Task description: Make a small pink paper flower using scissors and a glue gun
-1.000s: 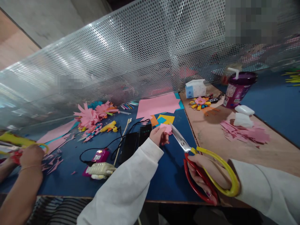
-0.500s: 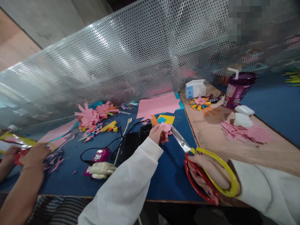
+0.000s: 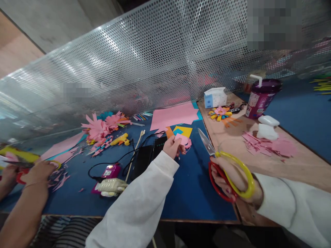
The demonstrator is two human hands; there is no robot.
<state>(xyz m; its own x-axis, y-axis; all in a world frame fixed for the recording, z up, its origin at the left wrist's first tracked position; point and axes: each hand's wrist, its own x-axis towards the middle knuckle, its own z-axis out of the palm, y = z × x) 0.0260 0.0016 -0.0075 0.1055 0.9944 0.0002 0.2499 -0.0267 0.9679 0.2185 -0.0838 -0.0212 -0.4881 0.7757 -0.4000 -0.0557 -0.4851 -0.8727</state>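
Note:
Between the fingers of my left hand (image 3: 173,147) is a small piece of pink paper (image 3: 183,139), with a curled pink edge hanging at its right. My right hand (image 3: 227,174) is wrapped round the handles of large scissors (image 3: 207,142), one loop red and the other yellow. The scissor blades look closed together and point up and left, apart from the paper. Beyond my left hand lie yellow paper (image 3: 186,131) and a small blue piece (image 3: 178,131). A black phone (image 3: 141,162) rests under the left forearm's far side.
A co-worker's hands (image 3: 38,172) work with scissors at far left. Pink paper flowers (image 3: 97,127), a yellow glue gun (image 3: 121,139) and a power adapter (image 3: 111,187) with cables lie left. Pink scraps (image 3: 269,144) and a purple cup (image 3: 263,98) stand right; a perforated metal screen (image 3: 144,58) runs behind.
My right hand has drawn the scissors right, away from the pink paper, and the blades have closed. The left hand keeps its grip on the paper, turned slightly. The co-worker's scissors have shifted.

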